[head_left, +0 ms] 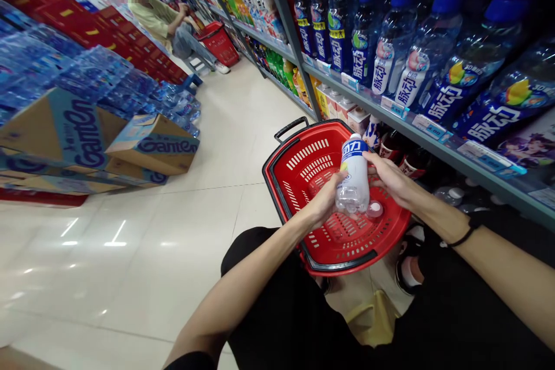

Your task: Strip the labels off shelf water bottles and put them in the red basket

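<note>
Two-handed grip. The left hand (327, 199) is curled about the lower left side of a translucent, white-capped plastic bottle with a blue-and-white label (353, 176); the right hand (388, 176) meets the label's right edge, its fingers partly hidden, so how firmly it holds cannot be told. The bottle tilts, cap away from the person, above the mouth of a red slotted plastic basket with a black rim (312, 139). Likely faults: should the left fingers loosen on the smooth wall, the bottle could slip base first and knock the clear, pale-capped bottle (375, 208) in the basket; a sideways swing could catch the rim. To the right, room is tight: the grey metal shelf (451, 147), lined with blue-capped drink bottles (442, 49), runs close by the right forearm, so an outward elbow might bump it. To the left, I see a broad stretch of glossy cream floor (212, 153), bounded by brown cardboard cartons with blue lettering (151, 147).
</note>
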A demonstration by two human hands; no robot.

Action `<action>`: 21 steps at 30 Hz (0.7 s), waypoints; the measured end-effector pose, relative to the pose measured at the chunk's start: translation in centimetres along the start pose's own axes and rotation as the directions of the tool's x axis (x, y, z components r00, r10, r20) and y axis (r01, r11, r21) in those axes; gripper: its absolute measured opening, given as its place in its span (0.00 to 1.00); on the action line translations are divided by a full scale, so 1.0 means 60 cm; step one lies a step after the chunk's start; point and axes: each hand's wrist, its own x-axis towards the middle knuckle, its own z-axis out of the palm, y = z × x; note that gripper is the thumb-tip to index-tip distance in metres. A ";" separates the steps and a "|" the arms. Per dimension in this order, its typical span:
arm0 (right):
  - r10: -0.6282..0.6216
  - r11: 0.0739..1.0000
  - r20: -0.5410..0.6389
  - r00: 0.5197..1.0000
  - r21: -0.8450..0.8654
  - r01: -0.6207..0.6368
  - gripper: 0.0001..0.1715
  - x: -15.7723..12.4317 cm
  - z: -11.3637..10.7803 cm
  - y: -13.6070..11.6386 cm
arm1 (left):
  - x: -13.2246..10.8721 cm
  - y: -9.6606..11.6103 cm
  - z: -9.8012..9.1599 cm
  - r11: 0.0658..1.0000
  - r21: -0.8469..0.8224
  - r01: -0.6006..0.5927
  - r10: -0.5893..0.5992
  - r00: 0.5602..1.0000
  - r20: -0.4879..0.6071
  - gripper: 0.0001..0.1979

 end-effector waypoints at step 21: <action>-0.254 0.137 0.418 0.872 -0.877 0.461 0.18 -0.004 -0.062 -0.044 | 0.090 -0.085 -0.088 0.205 0.964 -0.171 0.430 0.900 0.068 0.33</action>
